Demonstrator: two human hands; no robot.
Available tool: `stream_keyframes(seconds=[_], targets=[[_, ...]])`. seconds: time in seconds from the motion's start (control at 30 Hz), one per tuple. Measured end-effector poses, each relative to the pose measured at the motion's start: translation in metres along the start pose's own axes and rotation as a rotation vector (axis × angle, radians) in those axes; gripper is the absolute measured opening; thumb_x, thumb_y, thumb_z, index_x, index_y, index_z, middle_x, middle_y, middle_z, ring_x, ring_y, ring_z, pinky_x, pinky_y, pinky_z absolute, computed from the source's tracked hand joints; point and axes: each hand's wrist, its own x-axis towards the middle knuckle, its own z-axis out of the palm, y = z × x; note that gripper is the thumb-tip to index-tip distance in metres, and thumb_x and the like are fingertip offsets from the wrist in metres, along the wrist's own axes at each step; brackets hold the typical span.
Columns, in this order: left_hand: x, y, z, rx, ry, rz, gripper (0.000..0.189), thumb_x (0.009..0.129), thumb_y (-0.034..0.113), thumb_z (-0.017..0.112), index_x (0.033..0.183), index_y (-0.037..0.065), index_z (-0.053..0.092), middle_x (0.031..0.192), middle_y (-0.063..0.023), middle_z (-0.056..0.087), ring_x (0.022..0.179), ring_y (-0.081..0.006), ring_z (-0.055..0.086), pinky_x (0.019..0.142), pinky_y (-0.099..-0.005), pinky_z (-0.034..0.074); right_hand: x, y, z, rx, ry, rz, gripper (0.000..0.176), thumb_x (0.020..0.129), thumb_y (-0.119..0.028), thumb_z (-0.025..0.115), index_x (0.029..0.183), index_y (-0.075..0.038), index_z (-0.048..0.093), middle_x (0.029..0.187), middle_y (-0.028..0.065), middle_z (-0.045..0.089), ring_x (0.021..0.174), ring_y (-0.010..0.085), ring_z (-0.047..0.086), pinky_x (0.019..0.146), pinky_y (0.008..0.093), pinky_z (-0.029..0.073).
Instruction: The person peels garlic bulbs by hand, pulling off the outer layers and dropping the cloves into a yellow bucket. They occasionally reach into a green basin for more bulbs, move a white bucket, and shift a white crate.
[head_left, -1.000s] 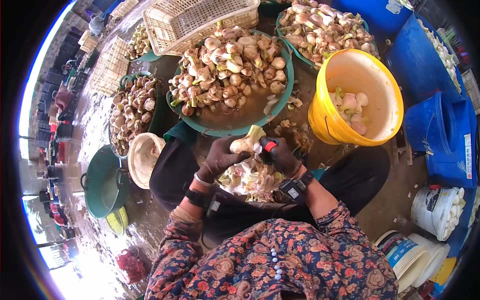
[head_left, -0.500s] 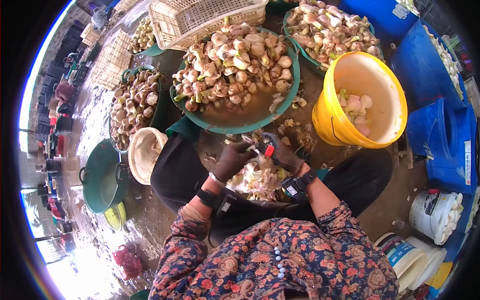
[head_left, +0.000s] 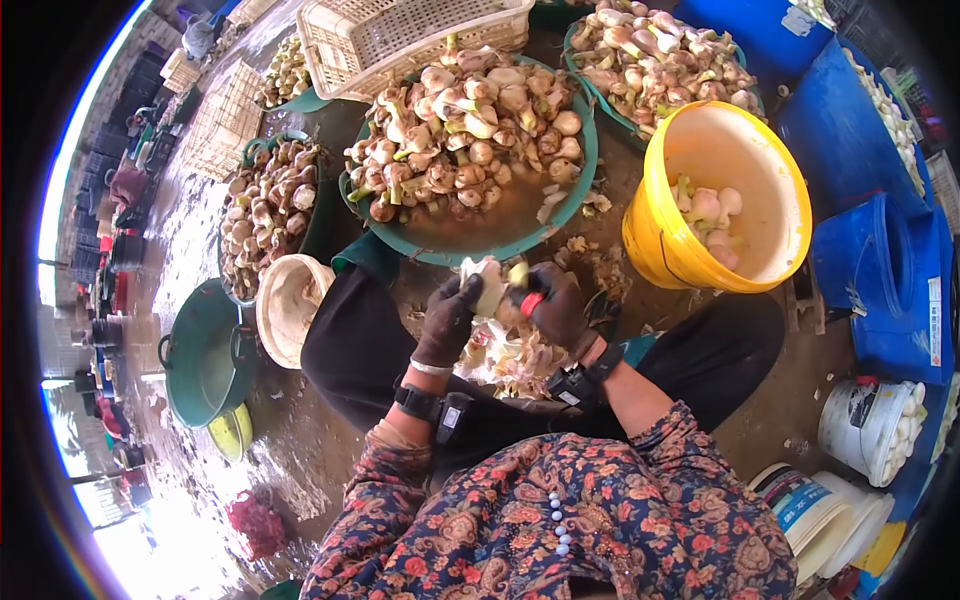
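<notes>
My left hand (head_left: 447, 322), in a dark glove, is closed round a pale garlic bulb (head_left: 488, 285) above my lap. My gloved right hand (head_left: 562, 308) is closed beside it on a small red-handled tool (head_left: 531, 303); any blade is hidden. A yellow-green piece (head_left: 518, 274), perhaps garlic stem, shows at the right fingertips. Below both hands lies a heap of pale garlic peelings (head_left: 512, 358). In front stands a green tub (head_left: 490, 258) with brownish water and a pile of unpeeled garlic bulbs (head_left: 480, 125). A yellow bucket (head_left: 655, 225) to the right holds several peeled bulbs (head_left: 712, 208).
More garlic fills tubs at the left (head_left: 270, 215) and back right (head_left: 660, 60). A cream plastic crate (head_left: 345, 70) stands behind the main tub. At the left are a white bucket (head_left: 280, 335) and a green basin (head_left: 205, 370). Blue containers (head_left: 850, 130) line the right side.
My left hand has risen and turned, bringing the pale garlic bulb into plain view. My right hand has shifted slightly, and the yellow-green piece now shows at its fingertips.
</notes>
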Motion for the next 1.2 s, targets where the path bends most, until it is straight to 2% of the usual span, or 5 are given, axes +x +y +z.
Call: stream_keyframes(seconds=[0.33, 0.4, 0.63, 0.83, 1.2], targets=[[-0.041, 0.015, 0.003, -0.066, -0.232, 0.034, 0.029, 0.085, 0.015, 0.060, 0.107, -0.002, 0.054, 0.100, -0.0118, 0.062, 0.090, -0.0187, 0.060, 0.081, -0.0293, 0.047, 0.000, 0.044, -0.001, 0.867, 0.131, 0.567, 0.030, 0.088, -0.028, 0.050, 0.099, -0.003, 0.061, 0.091, 0.0078, 0.065, 0.083, 0.0213, 0.061, 0.077, 0.0339, 0.049], [-0.052, 0.029, 0.004, -0.154, -0.196, -0.023, 0.038, 0.079, 0.021, 0.069, 0.108, -0.002, 0.058, 0.098, -0.0068, 0.063, 0.083, -0.0140, 0.059, 0.074, -0.0259, 0.047, -0.002, 0.046, -0.007, 0.629, 0.120, -0.101, 0.033, 0.088, -0.031, 0.049, 0.101, -0.004, 0.060, 0.095, 0.0053, 0.064, 0.084, 0.0195, 0.061, 0.078, 0.0334, 0.050], [-0.059, 0.055, -0.039, -0.515, -0.349, 0.387, 0.037, 0.085, 0.027, 0.055, 0.109, -0.001, 0.052, 0.096, -0.0120, 0.061, 0.083, -0.0213, 0.062, 0.076, -0.0296, 0.051, 0.013, 0.092, -0.020, 1.362, -0.003, 0.704, 0.046, 0.088, -0.044, 0.039, 0.114, -0.009, 0.053, 0.104, 0.0092, 0.061, 0.089, 0.0241, 0.060, 0.072, 0.0376, 0.050], [-0.017, 0.056, 0.011, 1.026, -0.100, 0.137, 0.050, 0.079, 0.034, 0.068, 0.109, -0.004, 0.054, 0.097, -0.0117, 0.063, 0.079, -0.0190, 0.061, 0.072, -0.0281, 0.049, 0.024, 0.096, -0.005, 1.844, -0.279, 0.503, 0.056, 0.087, -0.046, 0.043, 0.123, -0.003, 0.046, 0.120, 0.0154, 0.053, 0.108, 0.0308, 0.053, 0.094, 0.0440, 0.044], [-0.013, 0.009, 0.024, -0.018, 0.018, -0.119, 0.022, 0.087, 0.023, 0.060, 0.096, 0.003, 0.058, 0.081, -0.0009, 0.055, 0.061, -0.0069, 0.048, 0.055, -0.0190, 0.042, 0.016, 0.103, -0.001, 1.054, -0.232, 0.304, 0.067, 0.089, -0.054, 0.039, 0.128, 0.000, 0.041, 0.124, 0.0137, 0.050, 0.110, 0.0258, 0.052, 0.092, 0.0384, 0.044]])
